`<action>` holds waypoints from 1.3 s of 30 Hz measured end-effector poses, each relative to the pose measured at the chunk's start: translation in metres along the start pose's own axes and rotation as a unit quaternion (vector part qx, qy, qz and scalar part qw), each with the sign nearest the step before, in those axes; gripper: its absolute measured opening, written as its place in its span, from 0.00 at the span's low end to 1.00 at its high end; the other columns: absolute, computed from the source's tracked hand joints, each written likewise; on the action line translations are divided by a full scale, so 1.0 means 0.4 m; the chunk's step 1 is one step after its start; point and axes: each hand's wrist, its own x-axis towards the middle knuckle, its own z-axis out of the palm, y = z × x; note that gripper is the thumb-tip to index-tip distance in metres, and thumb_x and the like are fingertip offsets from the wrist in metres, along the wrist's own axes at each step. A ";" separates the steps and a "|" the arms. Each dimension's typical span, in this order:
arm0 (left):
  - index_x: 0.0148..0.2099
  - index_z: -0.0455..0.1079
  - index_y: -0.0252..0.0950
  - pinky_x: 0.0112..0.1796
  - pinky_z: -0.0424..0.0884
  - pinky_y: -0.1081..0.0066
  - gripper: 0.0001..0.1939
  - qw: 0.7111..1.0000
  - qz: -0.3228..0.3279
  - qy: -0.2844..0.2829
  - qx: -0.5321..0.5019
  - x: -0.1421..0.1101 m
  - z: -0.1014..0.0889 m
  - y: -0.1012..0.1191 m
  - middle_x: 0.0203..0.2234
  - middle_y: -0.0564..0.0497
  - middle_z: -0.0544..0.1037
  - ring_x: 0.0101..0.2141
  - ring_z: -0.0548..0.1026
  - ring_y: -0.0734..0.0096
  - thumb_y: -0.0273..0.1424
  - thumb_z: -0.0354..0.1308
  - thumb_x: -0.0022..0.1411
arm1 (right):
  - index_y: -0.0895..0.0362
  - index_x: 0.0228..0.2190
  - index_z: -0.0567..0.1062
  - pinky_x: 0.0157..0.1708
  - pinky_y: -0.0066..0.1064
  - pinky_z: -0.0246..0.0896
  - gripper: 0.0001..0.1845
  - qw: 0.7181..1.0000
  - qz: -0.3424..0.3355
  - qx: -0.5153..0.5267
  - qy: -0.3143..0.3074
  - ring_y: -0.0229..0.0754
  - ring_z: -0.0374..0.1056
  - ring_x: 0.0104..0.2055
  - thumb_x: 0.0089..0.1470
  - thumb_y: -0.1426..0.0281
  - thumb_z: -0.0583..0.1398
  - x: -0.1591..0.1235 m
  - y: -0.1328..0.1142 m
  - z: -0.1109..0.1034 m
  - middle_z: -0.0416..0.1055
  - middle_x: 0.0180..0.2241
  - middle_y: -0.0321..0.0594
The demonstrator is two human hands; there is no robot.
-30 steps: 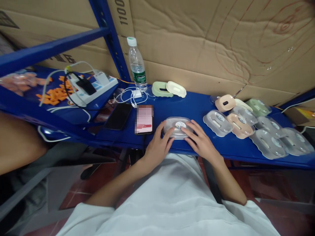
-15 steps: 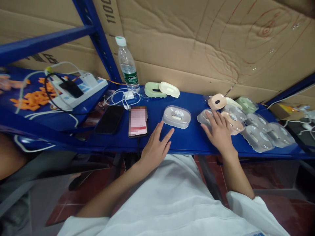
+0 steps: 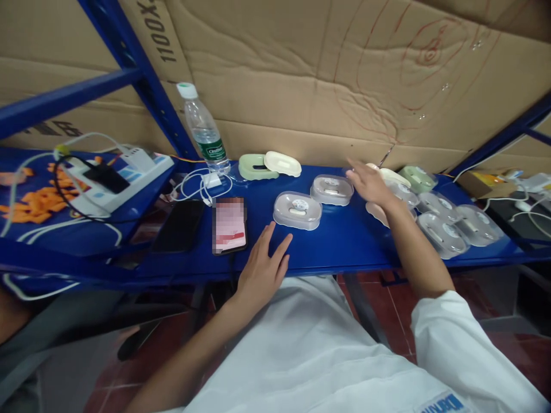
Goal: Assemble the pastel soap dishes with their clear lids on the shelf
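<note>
Power strip [image 3: 124,180] stood at far left, beside orange pieces [image 3: 34,209]. Next came a dark phone [image 3: 179,226] and a lit phone [image 3: 229,226]. Left hand [image 3: 262,265] was palm down, fingers apart, gripping nothing, just in front of a clear-lidded case [image 3: 297,211]. A second lidded case [image 3: 331,190] sat behind it, rightward. Right hand [image 3: 370,184] was just beside that one, fingers outstretched, clamped on nothing visible. More lidded cases [image 3: 443,234] lay at right.
</note>
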 end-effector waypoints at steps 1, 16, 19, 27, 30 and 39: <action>0.73 0.64 0.38 0.65 0.73 0.43 0.27 1.000 0.002 0.001 -0.003 0.000 0.000 0.000 0.76 0.31 0.55 0.73 0.63 0.39 0.28 0.56 0.76 | 0.60 0.71 0.64 0.69 0.62 0.57 0.36 0.998 0.049 -0.029 0.000 0.63 0.60 0.74 0.73 0.53 0.47 0.023 0.017 -0.011 0.64 0.71 0.61; 0.70 0.68 0.38 0.62 0.76 0.47 0.23 1.000 0.000 -0.007 -0.004 0.001 0.000 0.001 0.73 0.33 0.64 0.69 0.70 0.44 0.28 0.55 0.76 | 0.57 0.65 0.72 0.57 0.54 0.69 0.26 0.983 0.115 -0.041 0.137 0.63 0.75 0.58 0.70 0.65 0.53 0.012 -0.029 -0.075 0.79 0.56 0.55; 0.71 0.67 0.38 0.62 0.76 0.49 0.23 1.000 -0.001 -0.005 0.002 0.002 0.000 0.003 0.71 0.33 0.65 0.69 0.70 0.45 0.28 0.54 0.77 | 0.57 0.63 0.75 0.61 0.55 0.65 0.25 0.987 0.011 -0.024 0.157 0.62 0.73 0.59 0.73 0.64 0.51 -0.080 -0.108 -0.071 0.79 0.57 0.53; 0.78 0.55 0.43 0.63 0.74 0.48 0.31 0.999 0.006 -0.022 -0.032 -0.002 -0.007 0.004 0.73 0.35 0.65 0.69 0.70 0.47 0.34 0.54 0.78 | 0.47 0.66 0.73 0.54 0.48 0.66 0.23 0.973 -0.200 -0.026 0.116 0.54 0.76 0.53 0.75 0.66 0.54 -0.378 -0.327 0.016 0.81 0.55 0.45; 0.79 0.52 0.44 0.66 0.71 0.46 0.33 0.996 0.062 -0.041 -0.047 -0.007 -0.009 0.002 0.75 0.36 0.61 0.71 0.66 0.45 0.37 0.56 0.78 | 0.48 0.63 0.76 0.50 0.45 0.69 0.20 0.964 -0.251 -0.013 0.091 0.51 0.78 0.50 0.75 0.66 0.56 -0.395 -0.367 0.045 0.81 0.55 0.43; 0.78 0.56 0.42 0.66 0.69 0.43 0.34 0.996 0.083 -0.042 -0.004 -0.007 0.001 0.004 0.76 0.33 0.57 0.71 0.66 0.41 0.38 0.59 0.76 | 0.50 0.61 0.77 0.63 0.47 0.67 0.21 0.934 -0.324 0.135 0.065 0.50 0.73 0.63 0.76 0.59 0.53 -0.278 -0.294 0.025 0.80 0.59 0.44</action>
